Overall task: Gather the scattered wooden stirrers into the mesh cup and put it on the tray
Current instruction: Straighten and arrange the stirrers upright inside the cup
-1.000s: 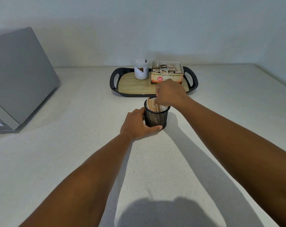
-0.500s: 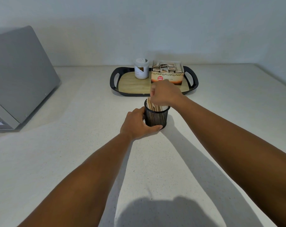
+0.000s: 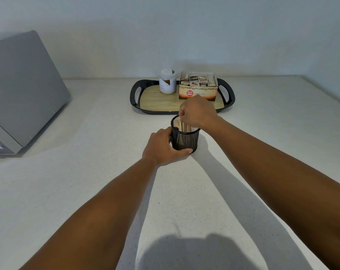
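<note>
A black mesh cup (image 3: 186,140) stands upright on the white counter, just in front of the tray (image 3: 135,98). Pale wooden stirrers (image 3: 183,126) stand bundled inside it, their tops level with the rim. My left hand (image 3: 162,148) wraps around the cup's left side and base. My right hand (image 3: 197,113) hovers over the cup's mouth, its fingertips pinched on the tops of the stirrers. The tray is black-rimmed with a wooden floor and handle cut-outs at both ends. No loose stirrers show on the counter.
On the tray stand a white jar (image 3: 167,81) at the back middle and an orange ginger tea box (image 3: 198,86) on the right. A grey slanted appliance (image 3: 23,92) occupies the far left. A pale wall runs behind the counter.
My right hand has shifted a little toward the left over the cup mouth, its fingers now down at the stirrer tops. My left hand and the cup have stayed put.
</note>
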A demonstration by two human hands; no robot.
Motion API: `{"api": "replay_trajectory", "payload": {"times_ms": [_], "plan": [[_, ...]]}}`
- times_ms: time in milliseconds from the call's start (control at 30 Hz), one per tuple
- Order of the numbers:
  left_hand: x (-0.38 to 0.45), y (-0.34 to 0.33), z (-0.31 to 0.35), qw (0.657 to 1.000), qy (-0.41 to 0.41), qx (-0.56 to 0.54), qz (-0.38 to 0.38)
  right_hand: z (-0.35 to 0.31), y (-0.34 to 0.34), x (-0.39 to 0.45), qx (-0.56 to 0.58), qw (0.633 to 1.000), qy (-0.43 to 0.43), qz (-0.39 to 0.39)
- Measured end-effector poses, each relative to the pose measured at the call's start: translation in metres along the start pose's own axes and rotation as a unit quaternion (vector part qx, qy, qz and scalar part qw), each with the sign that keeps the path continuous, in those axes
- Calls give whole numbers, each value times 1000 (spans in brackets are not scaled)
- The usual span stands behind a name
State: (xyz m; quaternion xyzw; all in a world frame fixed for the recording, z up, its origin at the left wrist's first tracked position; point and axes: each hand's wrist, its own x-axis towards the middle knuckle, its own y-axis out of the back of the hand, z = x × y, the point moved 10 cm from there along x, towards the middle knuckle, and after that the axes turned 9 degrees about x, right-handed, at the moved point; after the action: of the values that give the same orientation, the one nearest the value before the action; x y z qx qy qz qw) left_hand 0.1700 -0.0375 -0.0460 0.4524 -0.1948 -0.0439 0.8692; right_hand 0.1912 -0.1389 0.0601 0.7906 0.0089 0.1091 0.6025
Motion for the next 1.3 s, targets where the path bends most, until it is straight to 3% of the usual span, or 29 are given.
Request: {"api": "replay_trajectory", "payload": {"times_ms": [433, 667, 900, 1300], "plan": [[-1, 5, 4, 1000, -8, 7, 15, 8, 5, -4, 105, 994, -13, -16], [1, 3, 2, 1000, -6, 7, 11, 15, 0, -6, 72, 995, -61, -6], [1, 2, 0, 1000, -5, 0, 12, 5, -11, -6, 85, 996, -40, -5], [0, 4, 4, 1000, -17, -5, 14, 16, -10, -2, 200, 973, -85, -71]]}}
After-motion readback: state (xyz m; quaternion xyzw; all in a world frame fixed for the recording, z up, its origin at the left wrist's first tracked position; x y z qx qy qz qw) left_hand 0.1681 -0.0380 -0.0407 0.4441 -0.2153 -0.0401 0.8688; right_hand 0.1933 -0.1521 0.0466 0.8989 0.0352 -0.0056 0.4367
